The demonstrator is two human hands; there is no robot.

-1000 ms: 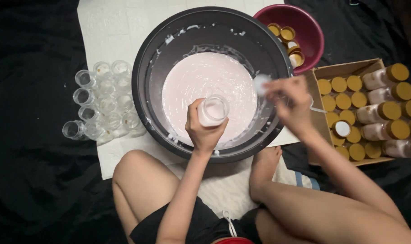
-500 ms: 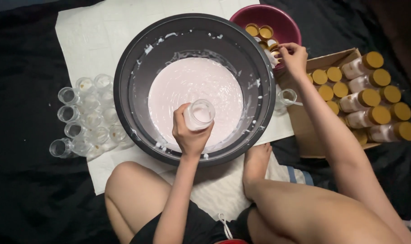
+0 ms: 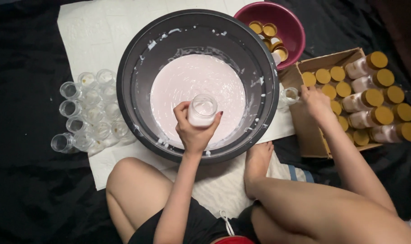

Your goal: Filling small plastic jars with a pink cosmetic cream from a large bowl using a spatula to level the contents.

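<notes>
Clamped in the left hand's [image 3: 194,131] grip, a small clear glass jar of pale pink cream [image 3: 202,110] stays centre-frame over the big dark round basin [image 3: 128,86]. Meanwhile the right hand [image 3: 316,101] has left the maroon bowl of gold lids [image 3: 296,27] and now rests, fingers loosely curled and empty, at the cardboard box of gold-capped bottles [image 3: 305,131] on the right.

— Where is there room to pass?

— Over the pale pink liquid [image 3: 192,86] in the wide dark round basin [image 3: 128,81]; only the left hand [image 3: 194,131] with its small clear jar [image 3: 201,110] sits there.

— And the sides?

— Empty clear glass jars [image 3: 85,115] crowd the left. On the right, the maroon plastic bowl [image 3: 291,27] and the cardboard box of gold-capped bottles [image 3: 363,97] hem in the right hand [image 3: 315,101].
</notes>
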